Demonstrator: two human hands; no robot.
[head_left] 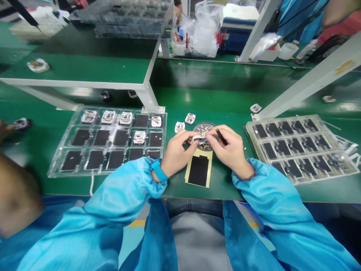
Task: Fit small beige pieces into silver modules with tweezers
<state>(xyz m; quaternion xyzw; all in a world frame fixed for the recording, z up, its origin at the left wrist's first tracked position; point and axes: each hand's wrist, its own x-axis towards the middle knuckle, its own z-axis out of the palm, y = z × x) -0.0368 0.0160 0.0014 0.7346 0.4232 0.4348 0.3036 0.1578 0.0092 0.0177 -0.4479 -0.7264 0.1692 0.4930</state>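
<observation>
Left tray [107,142], clear plastic: black pads in most pockets, five white modules in others; right tray [301,148], clear too: black pads throughout; above a mesh dish [203,130], white module [199,140], long axis crosswise, in a narrow pinch between left hand [177,152] and right hand [229,150]; black tool [221,136] also in right hand.

Black pad [198,171] on cream backing [209,165]

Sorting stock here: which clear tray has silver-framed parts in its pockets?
The clear tray left of the hands: several pockets hold silver-framed parts, while the right-hand tray shows only dark pieces.
</observation>
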